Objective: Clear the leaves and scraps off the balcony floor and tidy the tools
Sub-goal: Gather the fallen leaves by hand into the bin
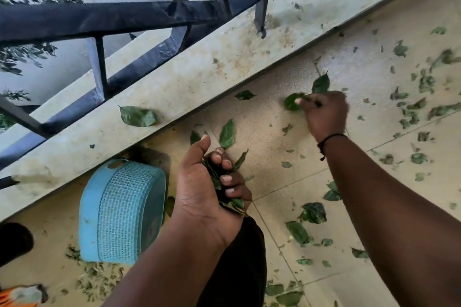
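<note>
On the balcony floor, beside the low concrete kerb under the black metal railing, leaf picking is under way. A crumpled bunch of leaves is clenched in the left hand, its fingers curled round the bunch. A single green leaf is pinched at the fingertips of the right hand, which reaches further out over the tiles; a dark cord is worn at that wrist.

The job is judged to be at an early or middling stage. Only a handful has been gathered, while many whole leaves lie near the person and a dense scatter of shredded scraps is spread well apart to the right. More scraps lie at the lower left, and one large leaf rests on the kerb itself. A blue basket lies tipped on its side against the kerb; whether anything is in it cannot be told. An orange object, possibly a tool, is seen blurred at the lower left corner, not yet put away.

The leaves are flat, pointed ovals, dark and slightly glossy; the scraps are small and ragged. The floor is of pale, matte tiles with thin joints, the kerb is stained and rough, and the basket is of plastic with a woven-look mesh wall.
</note>
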Available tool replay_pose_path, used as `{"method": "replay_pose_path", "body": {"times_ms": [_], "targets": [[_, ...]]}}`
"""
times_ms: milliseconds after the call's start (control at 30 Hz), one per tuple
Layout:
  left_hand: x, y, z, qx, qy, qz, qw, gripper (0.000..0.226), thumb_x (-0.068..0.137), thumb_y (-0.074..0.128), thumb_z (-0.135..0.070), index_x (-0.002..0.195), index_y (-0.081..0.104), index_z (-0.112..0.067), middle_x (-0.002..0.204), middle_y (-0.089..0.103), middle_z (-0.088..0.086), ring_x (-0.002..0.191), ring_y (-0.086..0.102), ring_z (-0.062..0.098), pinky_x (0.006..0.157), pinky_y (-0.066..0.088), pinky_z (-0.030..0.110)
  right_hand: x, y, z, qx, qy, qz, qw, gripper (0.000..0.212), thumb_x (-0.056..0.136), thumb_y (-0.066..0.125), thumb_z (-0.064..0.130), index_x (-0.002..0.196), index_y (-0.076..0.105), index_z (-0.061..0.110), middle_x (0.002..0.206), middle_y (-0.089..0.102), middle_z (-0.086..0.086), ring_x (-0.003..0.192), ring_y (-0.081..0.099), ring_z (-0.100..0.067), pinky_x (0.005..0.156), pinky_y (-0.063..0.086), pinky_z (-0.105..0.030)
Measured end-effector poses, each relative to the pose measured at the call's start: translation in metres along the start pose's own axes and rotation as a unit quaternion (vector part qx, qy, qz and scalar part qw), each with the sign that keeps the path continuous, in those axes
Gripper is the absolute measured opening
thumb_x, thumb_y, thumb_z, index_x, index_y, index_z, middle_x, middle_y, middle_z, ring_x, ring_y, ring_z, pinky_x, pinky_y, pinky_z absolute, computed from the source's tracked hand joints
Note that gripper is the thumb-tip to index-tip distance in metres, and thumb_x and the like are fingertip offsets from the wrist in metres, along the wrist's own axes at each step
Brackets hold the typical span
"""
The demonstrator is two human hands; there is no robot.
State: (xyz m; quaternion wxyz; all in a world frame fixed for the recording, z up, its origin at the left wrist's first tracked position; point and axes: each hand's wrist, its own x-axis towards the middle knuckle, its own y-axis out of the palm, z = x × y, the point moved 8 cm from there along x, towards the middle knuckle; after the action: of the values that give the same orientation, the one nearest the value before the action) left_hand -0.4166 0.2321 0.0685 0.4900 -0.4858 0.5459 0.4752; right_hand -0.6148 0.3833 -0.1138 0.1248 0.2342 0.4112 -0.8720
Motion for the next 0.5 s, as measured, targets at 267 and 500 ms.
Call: {"method": "replay_pose_path", "body": {"times_ms": [267, 500], "targets": [[-0.002, 0.001, -0.001, 0.024, 0.022, -0.017, 0.999, 0.045, 0.089, 0.054, -0.039, 0.049, 0.044, -0.023, 0.051, 0.038, -0.009, 0.035, 0.027, 0.004, 0.039, 0.018, 0.013, 0.053, -0.018, 0.005, -0.165, -0.019, 0.050, 0.985, 0.024, 0.085, 0.066, 0.007, 0.109, 0.060, 0.005, 0.130, 0.045, -0.018, 0.111, 0.054, -0.036, 0.097, 0.043, -0.034], [-0.003, -0.004, -0.002, 0.023, 0.040, -0.032, 0.998, 0.046, 0.090, 0.054, -0.038, 0.048, 0.043, -0.023, 0.050, 0.038, -0.008, 0.035, 0.026, 0.005, 0.038, 0.018, 0.012, 0.044, -0.016, 0.014, -0.056, 0.032, 0.099, 0.993, 0.041, 0.084, 0.067, 0.004, 0.119, 0.046, 0.008, 0.112, 0.057, -0.010, 0.095, 0.056, -0.022, 0.076, 0.050, -0.030]]}}
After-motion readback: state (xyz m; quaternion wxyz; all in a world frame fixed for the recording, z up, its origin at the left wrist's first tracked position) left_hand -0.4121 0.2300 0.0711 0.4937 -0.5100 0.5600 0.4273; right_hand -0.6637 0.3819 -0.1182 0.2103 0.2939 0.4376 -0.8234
